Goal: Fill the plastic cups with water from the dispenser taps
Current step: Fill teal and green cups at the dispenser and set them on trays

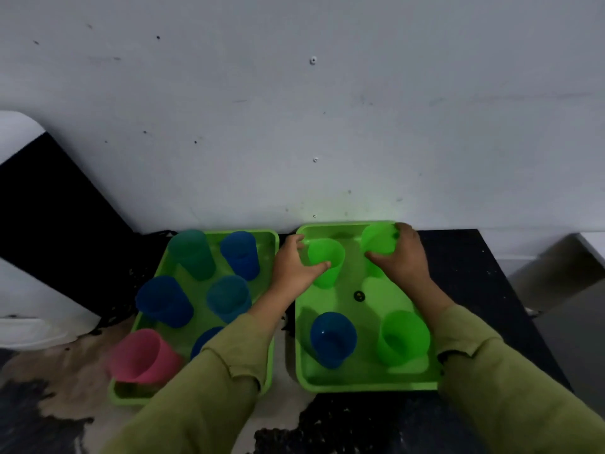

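Two green trays lie side by side on a dark counter. In the right tray my left hand grips a green cup at the far left, and my right hand grips another green cup at the far right. A blue cup and a third green cup stand nearer in the same tray. The left tray holds a teal cup, several blue cups, among them one at the far right, and a pink cup. No tap is visible.
A grey wall rises directly behind the trays. A black-and-white appliance stands at the left. The counter ends at the right, with grey steps beyond. A small black object lies in the right tray.
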`<state>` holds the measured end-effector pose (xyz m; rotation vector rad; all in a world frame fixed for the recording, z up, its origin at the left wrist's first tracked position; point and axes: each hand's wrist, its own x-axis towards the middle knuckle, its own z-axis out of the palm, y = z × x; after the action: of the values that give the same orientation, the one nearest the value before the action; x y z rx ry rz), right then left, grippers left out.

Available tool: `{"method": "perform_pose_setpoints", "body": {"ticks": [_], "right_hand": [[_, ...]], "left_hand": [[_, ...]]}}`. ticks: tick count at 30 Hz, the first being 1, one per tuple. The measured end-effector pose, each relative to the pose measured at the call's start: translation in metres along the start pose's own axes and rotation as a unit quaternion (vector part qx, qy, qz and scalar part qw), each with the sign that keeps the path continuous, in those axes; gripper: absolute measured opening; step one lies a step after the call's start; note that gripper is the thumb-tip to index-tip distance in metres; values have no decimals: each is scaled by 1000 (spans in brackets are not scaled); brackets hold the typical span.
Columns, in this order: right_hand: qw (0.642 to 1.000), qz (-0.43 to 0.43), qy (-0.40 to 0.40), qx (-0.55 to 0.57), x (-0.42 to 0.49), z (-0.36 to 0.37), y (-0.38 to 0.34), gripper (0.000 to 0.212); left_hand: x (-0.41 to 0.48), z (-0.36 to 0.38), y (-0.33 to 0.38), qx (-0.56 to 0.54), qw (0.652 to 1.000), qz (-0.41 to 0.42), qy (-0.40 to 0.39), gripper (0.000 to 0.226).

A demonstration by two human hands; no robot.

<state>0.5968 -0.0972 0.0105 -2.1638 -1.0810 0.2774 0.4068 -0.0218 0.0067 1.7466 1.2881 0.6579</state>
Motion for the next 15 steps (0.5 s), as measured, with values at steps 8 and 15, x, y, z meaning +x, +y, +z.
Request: {"method": "perform_pose_setpoints", "body": {"ticks": [8, 15], "right_hand": [[993, -88, 54, 52, -29, -16, -69, 79], [986, -134, 52, 81, -73, 6, -143, 78]], "left_hand": [[-27, -57, -1, -41, 998, 35, 35, 51], [-53, -134, -22, -81, 992, 65, 66, 38]]}}
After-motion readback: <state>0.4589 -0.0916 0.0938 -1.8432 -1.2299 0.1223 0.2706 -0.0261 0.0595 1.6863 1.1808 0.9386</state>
